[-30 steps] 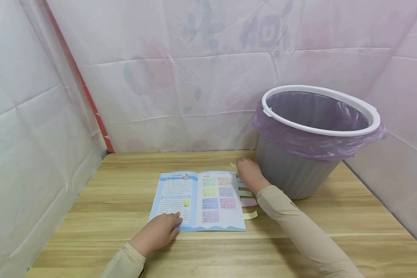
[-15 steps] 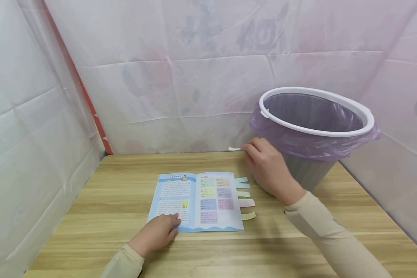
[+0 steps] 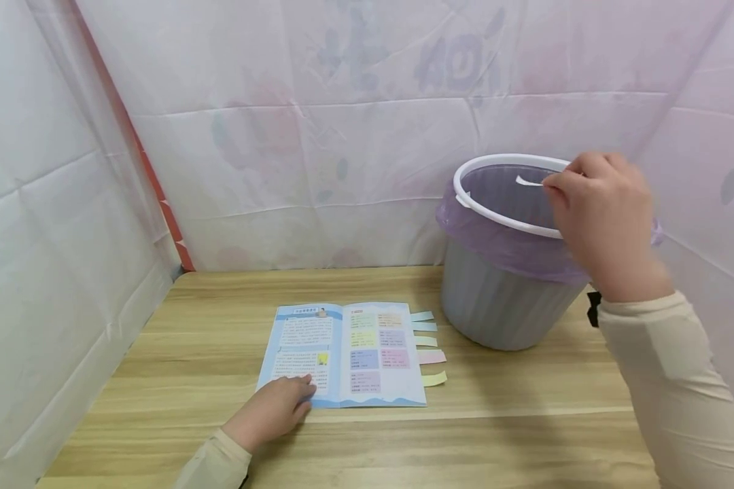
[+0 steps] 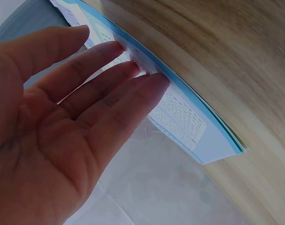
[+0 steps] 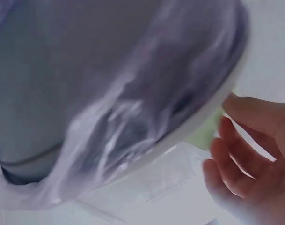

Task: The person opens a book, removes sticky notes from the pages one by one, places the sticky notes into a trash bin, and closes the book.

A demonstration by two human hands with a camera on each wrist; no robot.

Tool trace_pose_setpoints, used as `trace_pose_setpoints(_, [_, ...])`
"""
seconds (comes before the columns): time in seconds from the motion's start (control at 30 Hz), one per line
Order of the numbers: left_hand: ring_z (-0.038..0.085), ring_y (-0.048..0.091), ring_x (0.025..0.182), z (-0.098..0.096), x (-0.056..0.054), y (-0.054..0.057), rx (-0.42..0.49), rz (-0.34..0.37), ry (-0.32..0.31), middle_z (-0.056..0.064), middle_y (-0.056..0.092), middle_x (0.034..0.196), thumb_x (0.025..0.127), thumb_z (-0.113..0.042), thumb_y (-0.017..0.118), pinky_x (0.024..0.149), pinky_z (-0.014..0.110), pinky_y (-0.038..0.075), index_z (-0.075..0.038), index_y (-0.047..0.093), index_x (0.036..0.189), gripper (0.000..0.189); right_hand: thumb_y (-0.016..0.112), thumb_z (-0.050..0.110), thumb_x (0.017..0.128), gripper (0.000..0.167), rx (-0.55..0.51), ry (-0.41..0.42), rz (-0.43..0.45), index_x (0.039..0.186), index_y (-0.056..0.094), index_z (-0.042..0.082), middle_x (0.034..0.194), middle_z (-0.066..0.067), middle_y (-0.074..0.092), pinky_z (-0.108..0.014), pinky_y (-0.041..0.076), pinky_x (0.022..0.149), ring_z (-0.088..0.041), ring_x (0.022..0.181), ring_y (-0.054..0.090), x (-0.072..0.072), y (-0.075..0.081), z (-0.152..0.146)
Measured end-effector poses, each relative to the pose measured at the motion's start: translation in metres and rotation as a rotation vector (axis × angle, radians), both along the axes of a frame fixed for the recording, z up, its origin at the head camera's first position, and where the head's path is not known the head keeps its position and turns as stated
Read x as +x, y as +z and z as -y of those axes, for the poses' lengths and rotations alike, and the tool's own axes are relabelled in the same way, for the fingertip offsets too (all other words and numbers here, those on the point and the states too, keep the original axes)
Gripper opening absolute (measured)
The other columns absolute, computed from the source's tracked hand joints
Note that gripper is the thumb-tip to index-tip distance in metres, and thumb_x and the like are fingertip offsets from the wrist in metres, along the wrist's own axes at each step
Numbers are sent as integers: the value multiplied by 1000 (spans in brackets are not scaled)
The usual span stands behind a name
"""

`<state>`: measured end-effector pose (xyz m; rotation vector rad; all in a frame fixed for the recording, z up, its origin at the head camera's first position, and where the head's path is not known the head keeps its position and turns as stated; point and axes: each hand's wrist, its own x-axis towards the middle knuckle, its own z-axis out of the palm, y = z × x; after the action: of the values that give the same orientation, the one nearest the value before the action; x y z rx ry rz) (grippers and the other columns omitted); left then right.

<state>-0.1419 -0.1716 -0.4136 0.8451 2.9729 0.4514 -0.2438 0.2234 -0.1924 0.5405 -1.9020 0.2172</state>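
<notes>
An open booklet lies on the wooden table in the head view. My left hand rests with extended fingers on the lower part of its left page. Several pastel sticky strips, among them a yellow one and a pink one, stick out past the right page edge. Over the mouth of the grey trash bin, my right hand pinches a pale sticky strip between thumb and fingers. In the right wrist view that strip looks light green and is partly hidden behind the bin rim.
The bin stands at the table's back right, with a white rim ring and a purple bag folded over its edge. A pale printed curtain hangs behind the table and along both sides.
My right hand has pulled the pale strip away from the booklet's top right and carried it up and right to above the bin. The left hand has stayed on the page.
</notes>
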Motion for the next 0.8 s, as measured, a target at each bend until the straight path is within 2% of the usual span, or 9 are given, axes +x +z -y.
trace_pose_setpoints(0.13, [33,65,105,0,0,1,-5,0,2,20,67,114,87,-7,68,89,47,52,6,69,107,24,62,-11,75,14,100,-109,259,79,73,-3,76,-21,60,-57,37,57,-45,71,51,-7,9,-20])
trace_pose_setpoints(0.23, [34,65,105,-1,0,1,-6,3,5,21,67,114,87,-7,68,90,48,51,6,69,107,25,58,-9,75,19,141,-181,472,84,74,-2,82,-22,63,-58,40,60,-46,74,54,-12,15,-28])
trace_pose_setpoints(0.3, [34,64,106,-1,0,0,-3,8,4,21,66,114,87,-7,67,90,48,51,6,69,108,25,56,-8,76,22,159,-216,579,87,74,-1,87,-24,65,-59,42,63,-46,77,57,-16,17,-32])
trace_pose_setpoints(0.37, [34,65,106,-2,0,1,0,9,-1,21,66,115,87,-7,67,89,48,52,6,69,107,25,56,-5,78,21,169,-240,647,88,74,0,91,-26,66,-61,44,64,-48,80,57,-18,19,-35])
trace_pose_setpoints(0.47, [34,65,106,-2,0,2,4,8,-5,22,66,115,87,-6,67,89,48,52,7,69,107,24,58,-2,81,17,174,-258,701,89,73,0,95,-27,66,-63,45,65,-49,82,58,-20,20,-38])
trace_pose_setpoints(0.6, [34,65,106,-3,1,3,3,8,-6,22,66,115,87,-7,67,90,48,52,7,69,107,24,58,-1,83,15,186,-256,710,88,72,0,95,-28,66,-64,45,67,-50,82,58,-21,20,-39])
trace_pose_setpoints(0.73, [34,65,105,-4,1,4,3,10,-9,22,66,115,87,-7,67,89,48,52,7,69,107,24,54,-2,82,16,195,-242,668,74,67,3,75,-22,59,-58,43,60,-43,69,54,-18,20,-36])
trace_pose_setpoints(0.8, [35,65,105,-4,1,4,4,16,-5,22,66,115,88,-7,67,90,48,51,6,69,107,24,54,-2,83,17,179,-230,622,72,66,4,70,-18,55,-58,41,57,-42,66,51,-13,20,-31])
